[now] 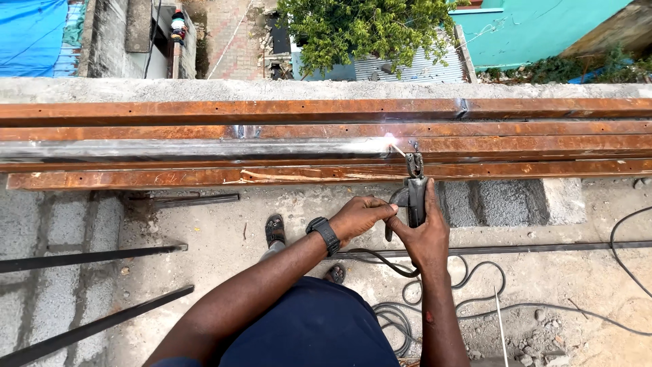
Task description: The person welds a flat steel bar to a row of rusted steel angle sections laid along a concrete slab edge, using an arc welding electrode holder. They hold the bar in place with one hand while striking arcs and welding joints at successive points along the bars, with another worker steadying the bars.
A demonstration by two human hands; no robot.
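My right hand (426, 234) grips a dark welding electrode holder (415, 191) whose thin rod reaches up to a bright white arc (390, 141) on a rusty steel beam (204, 148). My left hand (360, 216), with a black wristwatch (323, 233) on its wrist, closes against the holder's handle beside the right hand. Several long rusty beams (272, 109) lie side by side across a concrete ledge. A black cable (380, 259) runs down from the holder.
Coiled black cables (475, 299) lie on the concrete floor at right. Dark metal rods (95, 258) jut in from the left. My sandalled foot (274, 230) stands below the beams. Beyond the ledge (339, 88) are a tree, rooftops and a drop to the ground.
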